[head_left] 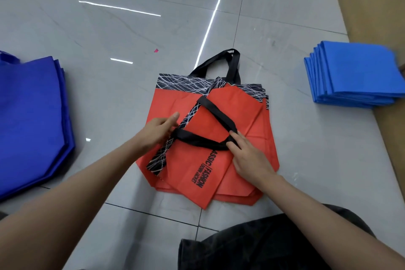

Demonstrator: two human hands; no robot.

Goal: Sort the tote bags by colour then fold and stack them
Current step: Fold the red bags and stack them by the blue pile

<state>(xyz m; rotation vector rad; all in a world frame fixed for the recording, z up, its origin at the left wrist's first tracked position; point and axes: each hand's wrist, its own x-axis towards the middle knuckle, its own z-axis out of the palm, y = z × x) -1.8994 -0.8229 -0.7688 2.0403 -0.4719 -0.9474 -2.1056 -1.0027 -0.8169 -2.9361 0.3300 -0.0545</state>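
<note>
A pile of red tote bags (171, 103) with black patterned top bands lies flat on the floor in the middle. On top, one red bag (195, 164) lies turned sideways and partly folded, its black handle (217, 114) laid across it. My left hand (158, 129) pinches the bag's patterned edge where the handle strap begins. My right hand (247, 155) presses its fingers on the handle's loop end. A stack of folded light-blue bags (355, 74) sits at the right. A pile of unfolded dark-blue bags (30, 116) lies at the left.
The floor is glossy grey tile (109, 28) with bright light reflections. Brown cardboard (372, 6) runs along the right edge under the light-blue stack. A tiny pink scrap (156, 50) lies beyond the red pile. My dark-trousered knee (263, 245) is at the bottom.
</note>
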